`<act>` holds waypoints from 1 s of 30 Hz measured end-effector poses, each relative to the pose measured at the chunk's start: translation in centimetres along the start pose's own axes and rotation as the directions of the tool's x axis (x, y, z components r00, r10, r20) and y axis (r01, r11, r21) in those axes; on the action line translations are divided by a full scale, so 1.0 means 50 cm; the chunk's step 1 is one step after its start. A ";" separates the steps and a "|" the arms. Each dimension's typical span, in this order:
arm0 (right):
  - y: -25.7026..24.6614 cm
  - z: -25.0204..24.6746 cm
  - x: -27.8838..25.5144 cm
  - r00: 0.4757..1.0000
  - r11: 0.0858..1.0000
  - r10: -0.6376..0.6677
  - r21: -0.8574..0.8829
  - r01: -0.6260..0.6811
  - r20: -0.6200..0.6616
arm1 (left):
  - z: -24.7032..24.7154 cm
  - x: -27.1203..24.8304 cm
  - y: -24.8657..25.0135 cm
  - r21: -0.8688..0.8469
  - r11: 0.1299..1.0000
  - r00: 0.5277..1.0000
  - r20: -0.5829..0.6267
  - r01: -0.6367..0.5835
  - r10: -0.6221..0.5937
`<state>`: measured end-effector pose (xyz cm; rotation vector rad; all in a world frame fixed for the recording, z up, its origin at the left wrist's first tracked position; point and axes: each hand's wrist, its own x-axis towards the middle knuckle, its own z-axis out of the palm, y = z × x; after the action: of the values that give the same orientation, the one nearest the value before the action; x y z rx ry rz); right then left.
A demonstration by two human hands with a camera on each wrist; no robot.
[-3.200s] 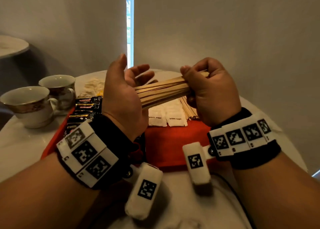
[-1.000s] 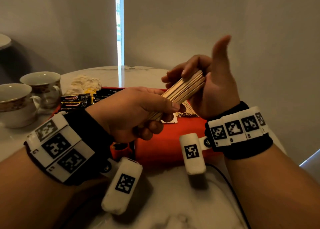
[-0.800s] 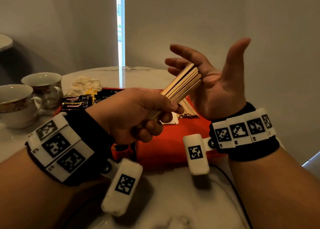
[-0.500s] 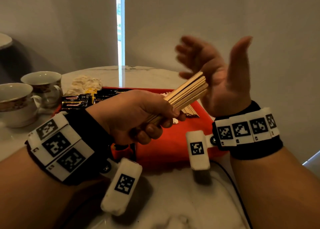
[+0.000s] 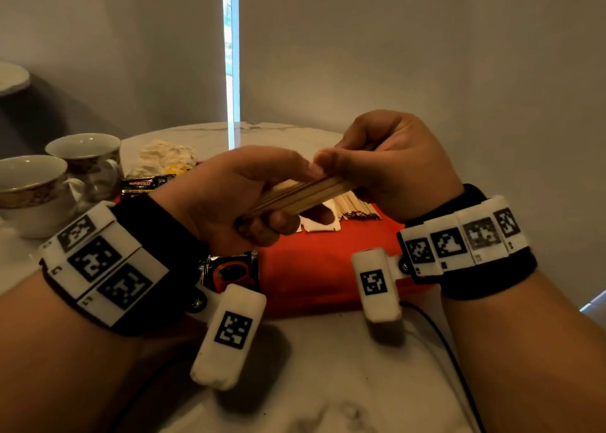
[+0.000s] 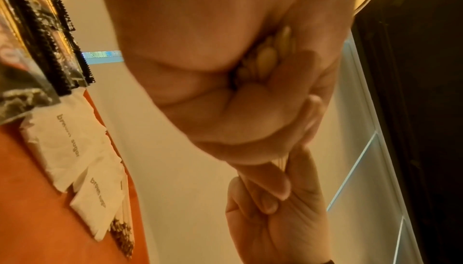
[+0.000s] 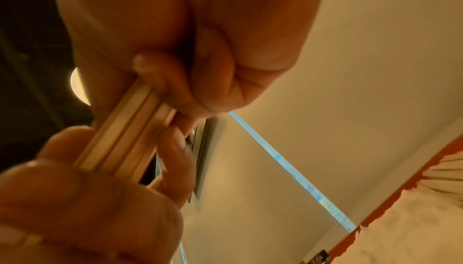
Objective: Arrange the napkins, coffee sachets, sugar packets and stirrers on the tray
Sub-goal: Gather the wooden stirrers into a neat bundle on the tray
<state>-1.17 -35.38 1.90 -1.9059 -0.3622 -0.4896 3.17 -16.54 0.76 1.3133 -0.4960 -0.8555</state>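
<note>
**Both hands back on the stirrer bundle**

My round white marble worktop (image 5: 328, 367) carries the red rectangular tray (image 5: 314, 268), where black coffee sachets (image 5: 144, 183), white brown-sugar packets (image 6: 72, 145) and a fanned row of stirrers (image 5: 357, 206) already lie. My right hand (image 5: 396, 166), spread wide half a second ago, now closes its fingers round the far end of the bundle of flat wooden stirrers (image 5: 305, 194). My left hand (image 5: 236, 199) still grips the near end. I judge I'm squaring the bundle before laying it down.

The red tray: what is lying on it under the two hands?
On the red tray lie brown sugar packets, a row of stirrers and coffee sachets. The hands and their stirrer bundle cover the rest.
</note>
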 end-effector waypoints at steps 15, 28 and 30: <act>-0.012 0.055 -0.002 0.983 0.999 0.049 -0.006 -0.051 -0.174 | 0.008 0.017 0.000 -0.181 0.841 0.772 -0.527 -0.509 0.354; -0.016 -0.008 0.001 0.977 0.979 -0.021 -0.201 -0.023 -0.211 | 0.024 0.001 0.000 0.019 0.997 0.969 -0.235 -0.069 0.071; -0.014 -0.016 0.001 0.986 0.977 -0.039 -0.215 0.002 -0.165 | 0.019 -0.005 0.007 0.065 0.997 0.989 -0.145 0.032 -0.022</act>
<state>-1.62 -35.85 2.75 -2.0516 -0.2254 -0.7227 2.39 -16.95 1.35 1.4352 -0.3970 -0.7656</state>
